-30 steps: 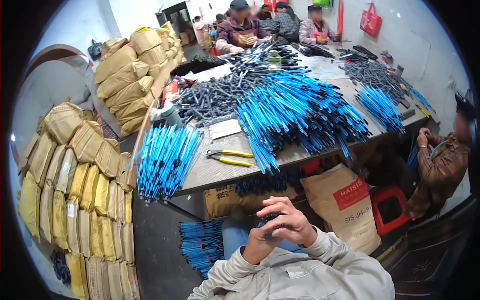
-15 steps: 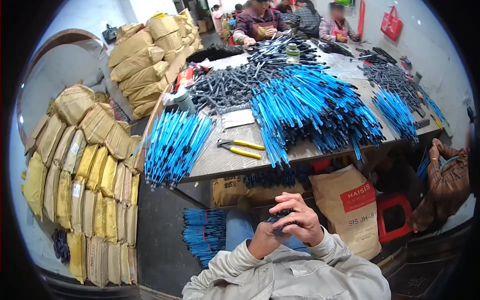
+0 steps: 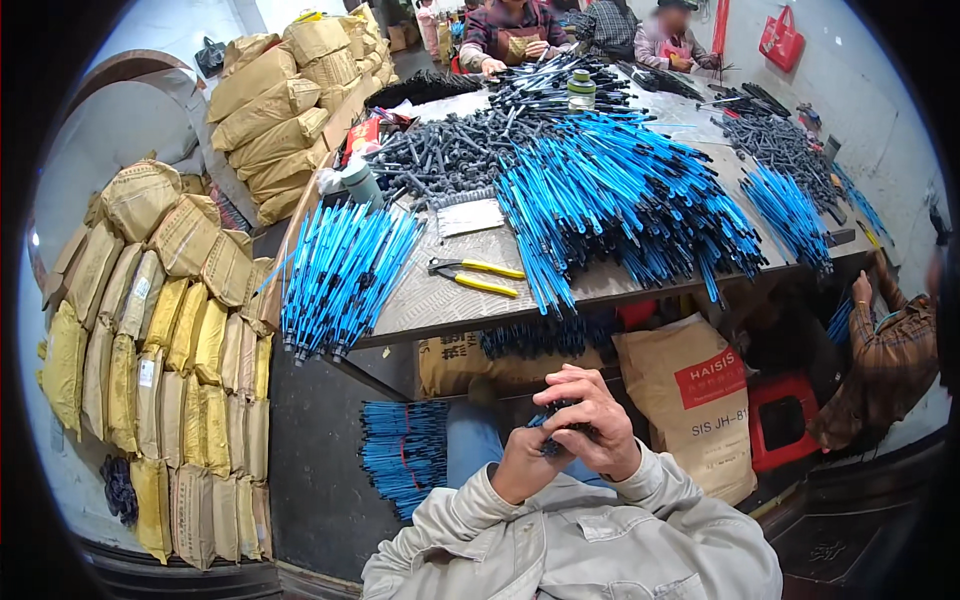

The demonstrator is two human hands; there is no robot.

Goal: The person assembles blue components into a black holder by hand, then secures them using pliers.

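Note:
Close to my body, both hands are closed round a bundle of thin blue-and-black rods [image 3: 551, 447], seen nearly end-on and mostly hidden by the fingers. My left hand [image 3: 527, 464] grips it from the lower left. Over its top and right side, my right hand [image 3: 592, 424] curls its fingers. On the dark surface left of my lap lie tied bundles of blue-and-black rods [image 3: 404, 452]. A large heap of blue rods [image 3: 630, 200] covers the table's middle, and a smaller pile of blue rods [image 3: 350, 270] lies at its left corner.
Yellow-handled pliers [image 3: 476, 276] and a white card [image 3: 470, 218] lie on the table [image 3: 420, 315]. Grey plastic parts [image 3: 450, 150] are heaped farther back. A paper sack [image 3: 690, 410] and red stool [image 3: 783, 420] stand right. Stacked sacks [image 3: 180, 400] line the left. Several people work nearby.
The whole view has shifted slightly. My hands stay together round the bundle, with the right fingers a little changed in position. The co-worker at the right has moved their arms.

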